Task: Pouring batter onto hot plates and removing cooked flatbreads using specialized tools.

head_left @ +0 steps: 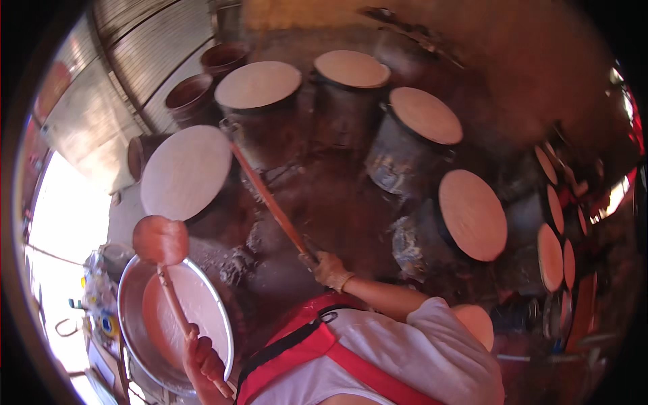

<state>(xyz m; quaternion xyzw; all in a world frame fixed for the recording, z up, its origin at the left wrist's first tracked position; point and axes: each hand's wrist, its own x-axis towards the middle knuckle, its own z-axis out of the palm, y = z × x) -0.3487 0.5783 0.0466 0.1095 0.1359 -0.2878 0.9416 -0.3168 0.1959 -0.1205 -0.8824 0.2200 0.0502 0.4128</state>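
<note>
My left hand (204,355) grips the wooden handle of a broad round ladle (161,240). The ladle's head is above the far rim of a large metal basin (223,309) that holds a pale, creamy liquid (202,314). In my right hand (330,272), which looks gloved, is the near end of a long, flat wooden stick (268,197). The stick's far end reaches the edge of a wide, pale round top (187,172) on a dark pot; whether they touch cannot be told.
Several dark pots with pale round tops stand in an arc, including one at the back (258,85) and one to the right (473,215). Brown clay pots (190,93) are behind at left. Ash-like debris (238,266) lies on the floor. Bottles and bags (98,298) crowd the left side.
</note>
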